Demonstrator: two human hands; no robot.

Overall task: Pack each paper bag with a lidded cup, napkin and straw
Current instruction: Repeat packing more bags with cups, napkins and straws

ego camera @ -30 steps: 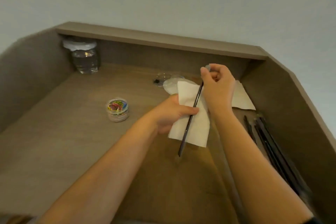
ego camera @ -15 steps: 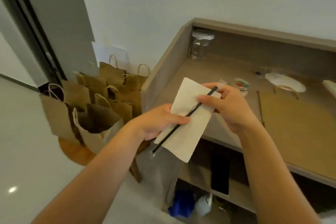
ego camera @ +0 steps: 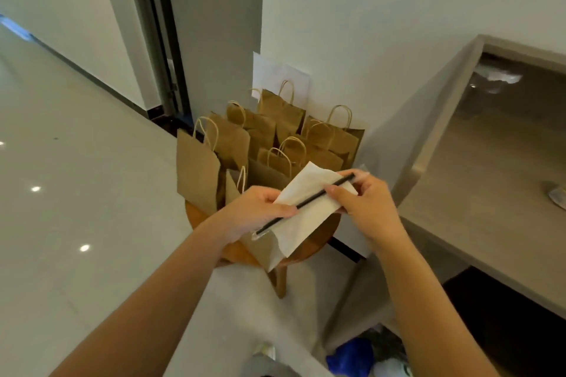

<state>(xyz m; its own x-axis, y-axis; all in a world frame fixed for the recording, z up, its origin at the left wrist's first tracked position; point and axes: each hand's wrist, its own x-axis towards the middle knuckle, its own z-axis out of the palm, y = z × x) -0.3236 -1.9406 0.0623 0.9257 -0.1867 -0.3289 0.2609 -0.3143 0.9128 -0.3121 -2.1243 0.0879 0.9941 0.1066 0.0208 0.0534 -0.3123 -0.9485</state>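
Together, a white napkin point(ego camera: 309, 202) and a black straw point(ego camera: 309, 202) are held in the air just above a cluster of brown paper bags point(ego camera: 263, 144), the straw lying across the napkin's upper face. The straw's long axis runs on a diagonal, its lower end toward the person's left and nearer the camera, its upper end toward the right and farther off. The left hand point(ego camera: 254, 211) pinches the napkin's near edge and the straw's lower part, thumb on top. The right hand point(ego camera: 364, 205) has its fingers curled round the straw's upper end and the napkin's far corner. No lidded cup can be made out.

The bags stand upright, handles up, packed close together on a round wooden stool point(ego camera: 321, 242) set against a white wall point(ego camera: 367, 24). The nearest bag sits directly beneath the hands, its mouth partly hidden by the napkin; whether it already holds anything cannot be told from this angle. The left hand looks the nearer of the two to that bag.

Judging by the pose, the coming move is to drop the pair into the bag below, which would call for tipping the straw's low end downward so it enters the mouth lengthwise rather than bridging it.

To the person's right, a grey-brown counter point(ego camera: 477, 193) with a raised edge runs along the wall. A pale tiled floor point(ego camera: 76, 177) spreads to the left toward a dark door frame point(ego camera: 159, 40), and a blue bag point(ego camera: 349, 356) lies under the counter.
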